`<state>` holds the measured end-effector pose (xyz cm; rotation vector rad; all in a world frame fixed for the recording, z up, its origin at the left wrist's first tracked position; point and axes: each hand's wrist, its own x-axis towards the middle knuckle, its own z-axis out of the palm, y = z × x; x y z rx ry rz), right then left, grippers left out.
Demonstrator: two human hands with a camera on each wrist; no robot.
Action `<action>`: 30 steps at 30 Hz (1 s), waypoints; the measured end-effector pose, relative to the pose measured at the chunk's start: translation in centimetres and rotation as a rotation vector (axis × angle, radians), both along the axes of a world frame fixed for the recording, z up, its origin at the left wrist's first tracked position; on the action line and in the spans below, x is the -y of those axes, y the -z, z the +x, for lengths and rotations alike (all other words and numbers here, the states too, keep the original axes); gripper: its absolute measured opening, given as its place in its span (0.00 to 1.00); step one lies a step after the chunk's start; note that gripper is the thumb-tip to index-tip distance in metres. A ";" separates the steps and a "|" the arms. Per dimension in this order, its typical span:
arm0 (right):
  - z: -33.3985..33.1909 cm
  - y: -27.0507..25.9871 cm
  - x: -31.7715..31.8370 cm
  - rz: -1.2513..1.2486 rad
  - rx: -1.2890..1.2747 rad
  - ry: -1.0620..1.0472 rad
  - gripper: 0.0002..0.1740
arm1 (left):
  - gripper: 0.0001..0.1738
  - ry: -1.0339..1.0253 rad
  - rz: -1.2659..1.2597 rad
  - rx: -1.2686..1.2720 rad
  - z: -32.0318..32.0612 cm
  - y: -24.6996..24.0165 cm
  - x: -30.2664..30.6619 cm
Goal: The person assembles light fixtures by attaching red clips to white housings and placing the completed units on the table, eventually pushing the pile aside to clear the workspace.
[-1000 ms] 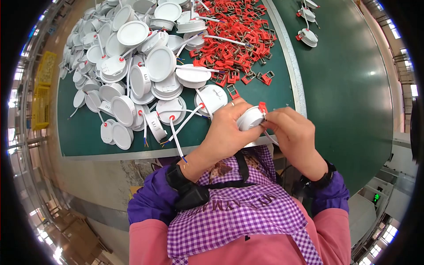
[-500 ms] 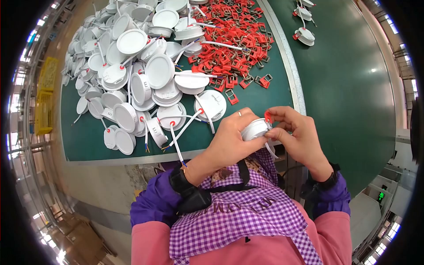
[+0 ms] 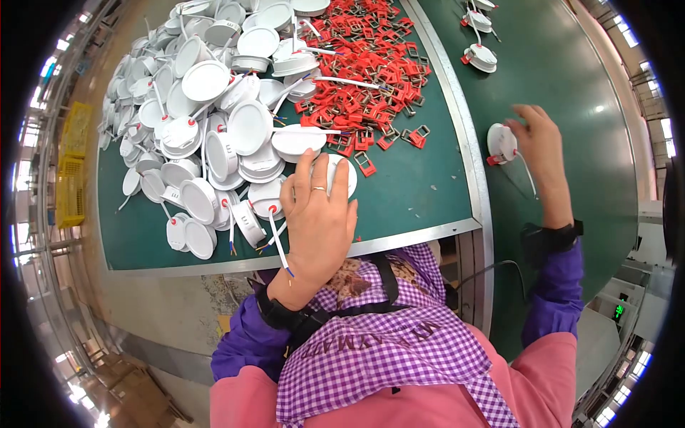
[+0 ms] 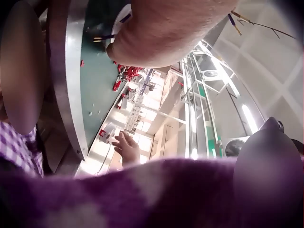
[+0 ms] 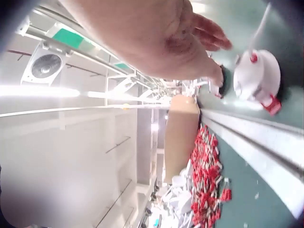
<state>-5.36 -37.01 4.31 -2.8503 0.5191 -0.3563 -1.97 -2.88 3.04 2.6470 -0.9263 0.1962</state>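
Observation:
My left hand [image 3: 317, 221] reaches over the front of the pile, fingers spread on a white round downlight [image 3: 351, 178] that they partly cover. To the right, a downlight [image 3: 501, 143] lies on the green surface beyond the metal rail, its cable trailing toward me. A red clip [image 5: 271, 104] shows on this light's side in the right wrist view. Just past it, my right hand [image 3: 541, 146] hovers with loosely bent fingers and holds nothing. In the right wrist view that hand [image 5: 180, 45] is apart from the light.
Many white downlights [image 3: 250, 128] with cables are heaped on the left table. Beside them lies a heap of red clips with metal frames [image 3: 371, 78]. A metal rail [image 3: 460, 107] divides the two green surfaces. More downlights [image 3: 479, 57] lie farther up the right side.
The downlight I held in both hands now lies on the right-hand surface, released by my right hand. My left hand has let go and moved left to the pile.

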 end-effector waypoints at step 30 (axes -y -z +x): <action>2.7 1.6 -8.7 0.219 -0.063 -0.698 0.09 | 0.51 0.082 -1.348 -0.393 0.6 -0.6 2.8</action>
